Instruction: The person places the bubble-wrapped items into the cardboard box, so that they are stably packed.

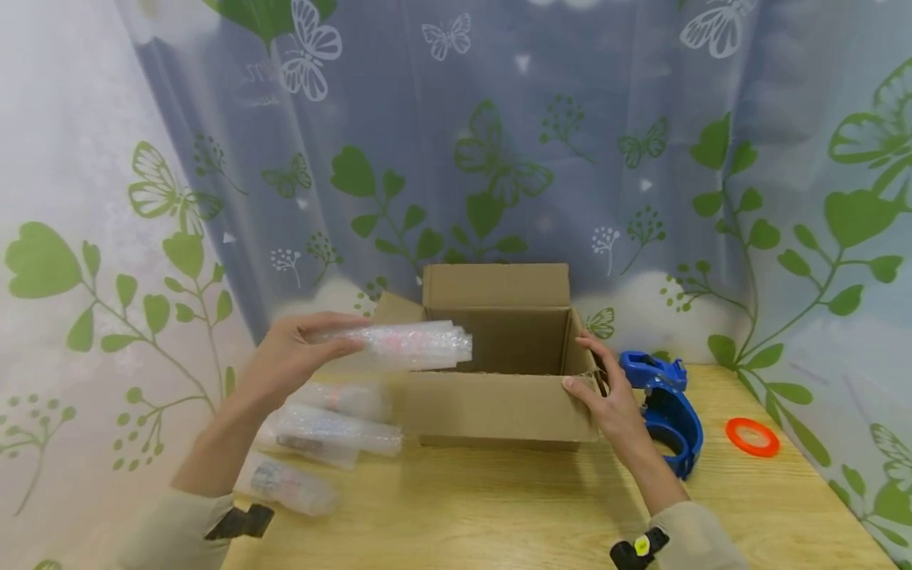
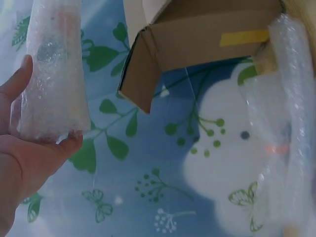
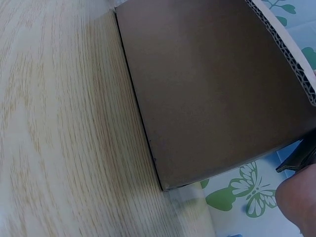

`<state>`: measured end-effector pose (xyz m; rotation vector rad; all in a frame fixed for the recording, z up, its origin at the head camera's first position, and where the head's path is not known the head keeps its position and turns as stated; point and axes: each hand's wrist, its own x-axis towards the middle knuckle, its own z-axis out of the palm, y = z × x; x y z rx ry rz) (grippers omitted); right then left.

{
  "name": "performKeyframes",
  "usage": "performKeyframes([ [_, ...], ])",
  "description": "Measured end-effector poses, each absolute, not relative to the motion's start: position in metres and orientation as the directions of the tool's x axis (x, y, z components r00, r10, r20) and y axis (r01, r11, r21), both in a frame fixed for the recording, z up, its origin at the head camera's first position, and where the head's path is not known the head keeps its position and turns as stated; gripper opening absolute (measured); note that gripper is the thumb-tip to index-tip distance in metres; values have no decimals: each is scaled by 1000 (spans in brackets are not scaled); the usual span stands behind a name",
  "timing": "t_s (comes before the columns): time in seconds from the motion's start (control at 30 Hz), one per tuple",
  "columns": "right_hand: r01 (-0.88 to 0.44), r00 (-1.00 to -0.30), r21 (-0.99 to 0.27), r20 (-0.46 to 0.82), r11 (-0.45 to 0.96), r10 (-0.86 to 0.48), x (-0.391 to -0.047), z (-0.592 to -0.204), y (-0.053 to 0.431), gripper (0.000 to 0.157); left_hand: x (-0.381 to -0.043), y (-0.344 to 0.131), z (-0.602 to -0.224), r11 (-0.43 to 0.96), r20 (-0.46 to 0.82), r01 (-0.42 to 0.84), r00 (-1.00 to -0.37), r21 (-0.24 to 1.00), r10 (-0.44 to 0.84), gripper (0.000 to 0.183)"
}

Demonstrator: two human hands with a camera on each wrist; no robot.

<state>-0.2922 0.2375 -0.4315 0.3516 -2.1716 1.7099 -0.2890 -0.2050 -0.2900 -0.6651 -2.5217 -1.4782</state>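
My left hand (image 1: pixel 288 360) pinches a bubble-wrapped package (image 1: pixel 409 344) by its left end, thumb on the near side. The package is held level above the left part of an open cardboard box (image 1: pixel 492 408). In the left wrist view, the clear wrap (image 2: pixel 54 79) shows a pinkish patch; what lies inside cannot be told. My right hand (image 1: pixel 616 404) grips the box's front right corner, with the thumb on the front flap and fingers at the right side. Only part of that hand (image 3: pixel 298 197) shows in the right wrist view, beside the box wall (image 3: pixel 212 94).
Several more bubble-wrapped packages (image 1: pixel 342 427) lie on the wooden table (image 1: pixel 492 507), left of the box. To its right stand a blue tape dispenser (image 1: pixel 673 423) and an orange-red ring of tape (image 1: pixel 753 438). A patterned curtain (image 1: pixel 442 119) hangs behind.
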Motion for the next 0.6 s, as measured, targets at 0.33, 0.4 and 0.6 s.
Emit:
performKeyframes([
  [0.33,-405,-906,-881,423,246,23,-296,-432,237,66,-323,-145,-277,347,326,436,-885,830,331,41],
  [0.4,-402,-907,-881,421,250,26,-296,-433,238,66,-328,-135,-277,335,333,440,-882,833,332,40],
  [0.6,-398,-908,-883,418,249,31,-295,-434,240,66,-343,-105,-287,295,329,435,-879,851,346,35],
])
